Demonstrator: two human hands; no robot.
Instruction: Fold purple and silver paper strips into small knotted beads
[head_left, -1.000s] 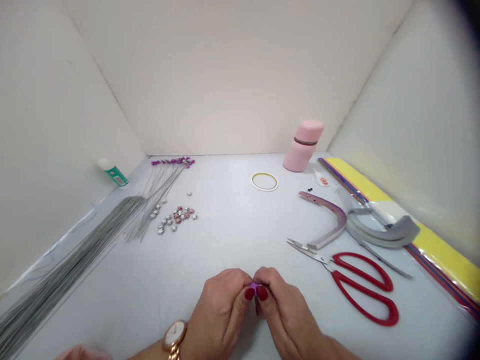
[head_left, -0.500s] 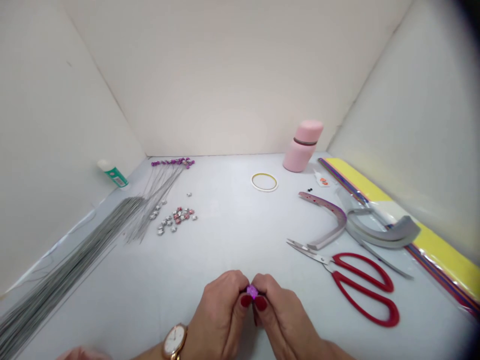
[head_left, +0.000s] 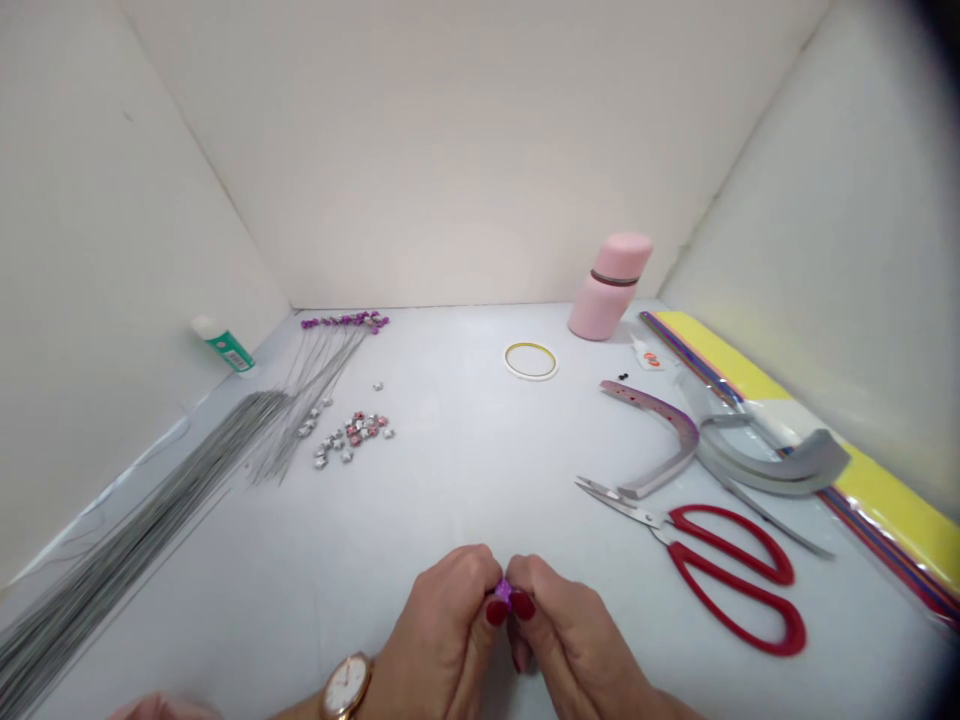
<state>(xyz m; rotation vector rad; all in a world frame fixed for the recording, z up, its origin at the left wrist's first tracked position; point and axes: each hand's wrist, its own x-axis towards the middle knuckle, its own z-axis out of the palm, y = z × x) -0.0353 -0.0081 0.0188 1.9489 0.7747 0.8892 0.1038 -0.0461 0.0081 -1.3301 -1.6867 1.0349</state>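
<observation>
A small shiny purple piece sits between both hands at the bottom centre. My left hand, with a watch at its wrist, pinches it from the left between thumb and curled fingers. From the right, my right hand pinches the same piece, its thumb beside the left thumb. The fingers hide most of the piece. Red-handled scissors lie partly open to the right of my right hand. Small silver and pink stars lie in a group beyond my left hand.
Thin grey wires cover the left side; purple-tipped stems lie behind them. A glue stick is at back left. Further right are a tape ring, a pink bottle, paper strips and coloured sheets.
Both hands have shifted very slightly downward and the fingers cover more of the purple piece. The view has moved a little.
</observation>
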